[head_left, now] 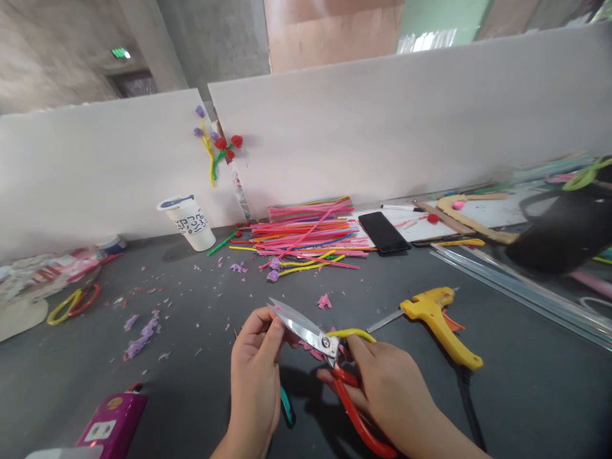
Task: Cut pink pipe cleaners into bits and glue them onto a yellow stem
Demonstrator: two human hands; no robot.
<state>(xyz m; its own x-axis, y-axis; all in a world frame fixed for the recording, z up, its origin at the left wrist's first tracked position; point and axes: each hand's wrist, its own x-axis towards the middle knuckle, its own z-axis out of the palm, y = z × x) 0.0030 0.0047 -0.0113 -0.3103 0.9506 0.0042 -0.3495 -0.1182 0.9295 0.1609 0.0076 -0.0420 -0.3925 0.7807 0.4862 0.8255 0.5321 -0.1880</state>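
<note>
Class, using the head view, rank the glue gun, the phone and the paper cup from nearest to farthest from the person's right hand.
1. Glue gun, just right of the right hand holding the scissors.
2. Phone, farther back, beside the coloured sticks.
3. Paper cup, far back on the left, by the white board.

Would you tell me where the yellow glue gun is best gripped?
Take the glue gun by its handle, the long end lying flat and angled toward the near right, coming down from above; its tip points left toward the scissors, so avoid that end.
</note>
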